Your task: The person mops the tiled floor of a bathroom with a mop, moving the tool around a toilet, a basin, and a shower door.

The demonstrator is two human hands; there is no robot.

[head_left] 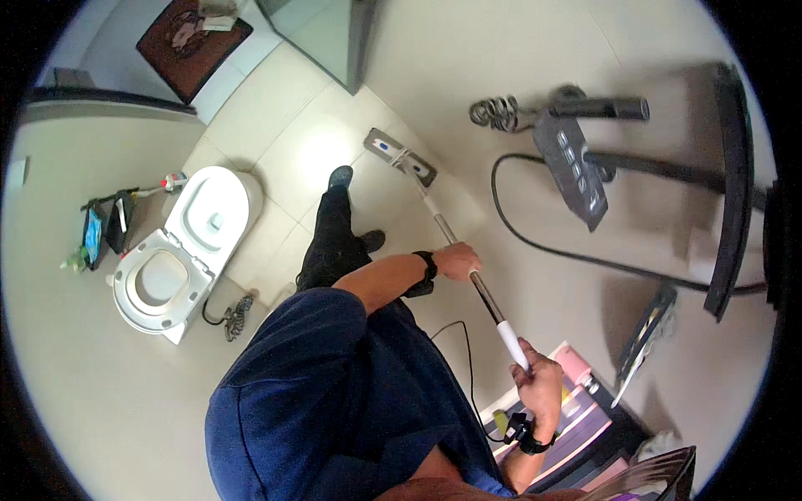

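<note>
A flat mop with a grey head (380,144) runs diagonally from the tiled floor toward my body. Its head lies on the tiles where the floor meets the right-hand wall. My left hand (458,260) is closed round the silver pole (488,298) about midway along it. At the near end of the pole, my right hand (539,380) is wrapped round the white grip (510,338), its thumb lying along it. A black strap circles each wrist. My shoes (340,176) stand on the tiles left of the mop head.
Left of my legs stands a white toilet (219,200). Black shower fittings (576,163) with a looping hose (535,242) jut from the right wall. A glass door (313,37) and brown mat (188,54) are at the far side. A shelf with a pink bottle (573,364) stands near my right hand.
</note>
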